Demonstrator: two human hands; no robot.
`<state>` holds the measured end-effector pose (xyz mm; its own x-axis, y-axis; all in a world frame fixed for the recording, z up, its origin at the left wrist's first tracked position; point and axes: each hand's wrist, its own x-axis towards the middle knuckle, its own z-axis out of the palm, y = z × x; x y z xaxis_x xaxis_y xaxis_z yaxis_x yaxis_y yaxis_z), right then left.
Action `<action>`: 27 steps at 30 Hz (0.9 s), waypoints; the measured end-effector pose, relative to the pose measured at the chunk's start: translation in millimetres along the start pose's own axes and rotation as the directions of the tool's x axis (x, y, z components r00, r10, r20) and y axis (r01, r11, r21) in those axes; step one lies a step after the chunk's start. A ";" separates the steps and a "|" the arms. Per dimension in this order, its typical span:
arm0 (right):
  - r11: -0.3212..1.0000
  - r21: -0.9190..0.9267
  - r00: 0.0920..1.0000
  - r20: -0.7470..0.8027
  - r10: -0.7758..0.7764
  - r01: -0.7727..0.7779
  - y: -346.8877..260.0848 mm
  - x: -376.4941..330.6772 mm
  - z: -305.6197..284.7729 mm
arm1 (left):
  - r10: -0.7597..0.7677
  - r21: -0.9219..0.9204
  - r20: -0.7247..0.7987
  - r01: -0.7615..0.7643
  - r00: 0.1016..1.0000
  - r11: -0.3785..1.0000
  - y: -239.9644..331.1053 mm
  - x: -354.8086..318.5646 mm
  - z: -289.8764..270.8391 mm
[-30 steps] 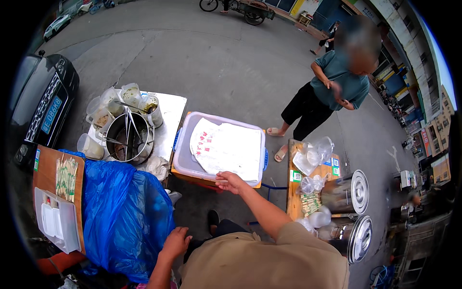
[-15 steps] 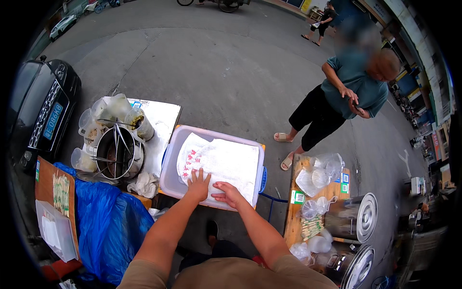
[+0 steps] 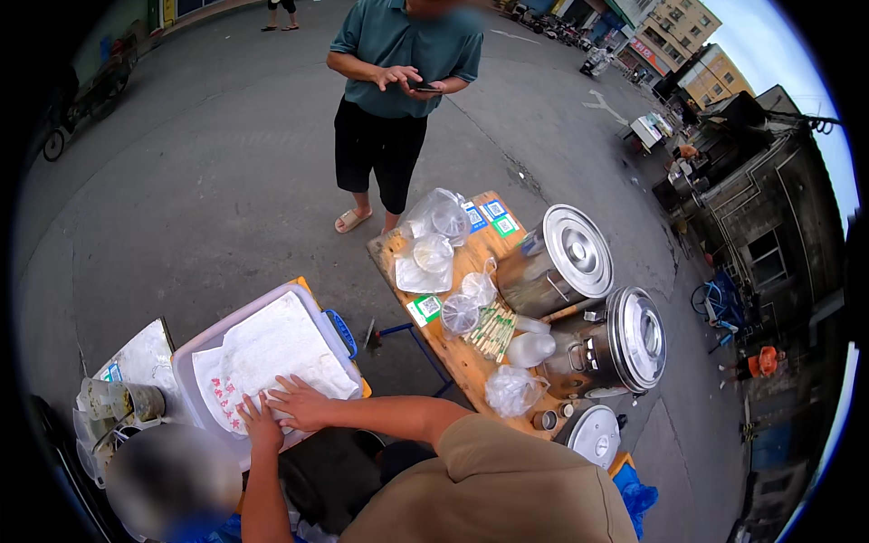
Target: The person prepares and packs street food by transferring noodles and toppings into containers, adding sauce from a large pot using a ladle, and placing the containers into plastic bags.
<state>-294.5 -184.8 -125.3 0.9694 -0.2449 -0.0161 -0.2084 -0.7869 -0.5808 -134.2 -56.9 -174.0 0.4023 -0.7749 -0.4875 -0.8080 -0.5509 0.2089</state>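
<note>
A clear plastic bin [image 3: 192, 360] with a white printed cloth [image 3: 272, 348] spread over its top sits low at the left. My left hand [image 3: 260, 422] lies flat on the cloth's near edge with its fingers spread. Just to its right, my right hand [image 3: 300, 404] also presses flat on the cloth, fingers apart. Neither hand grips anything.
A wooden table [image 3: 471, 362] holds bags of clear lids [image 3: 434, 237], a bundle of sticks [image 3: 494, 328] and two steel barrels [image 3: 557, 262] [image 3: 625, 344]. A person in a teal shirt [image 3: 405, 54] stands beyond it with a phone. Cups [image 3: 118, 398] crowd a small stand at left.
My left hand came up from beside the blue bag onto the cloth next to my right hand. The view swung right, bringing the wooden table and barrels to the middle.
</note>
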 end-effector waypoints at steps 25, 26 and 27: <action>-0.083 0.258 -0.004 0.292 0.956 -0.963 -87.2 -480.5 210.4 | 0.301 -0.108 -0.428 -0.379 0.852 0.919 32.6 -94.9 25.5; -0.239 0.264 -0.137 0.351 0.926 -0.935 -117.0 -477.2 222.6 | 0.351 -0.102 -0.492 -0.453 0.797 0.886 9.7 -115.3 33.2; -0.147 0.168 -0.066 0.410 0.910 -0.975 -124.3 -522.7 246.7 | 0.398 -0.147 -0.463 -0.512 0.792 0.846 21.1 -141.8 50.1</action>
<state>-743.3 180.8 -245.5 -0.2004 -0.4672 -0.8611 -0.8927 0.4493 -0.0360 -229.8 56.9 -142.9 0.1961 -0.9765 0.0895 -0.8264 -0.1155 0.5511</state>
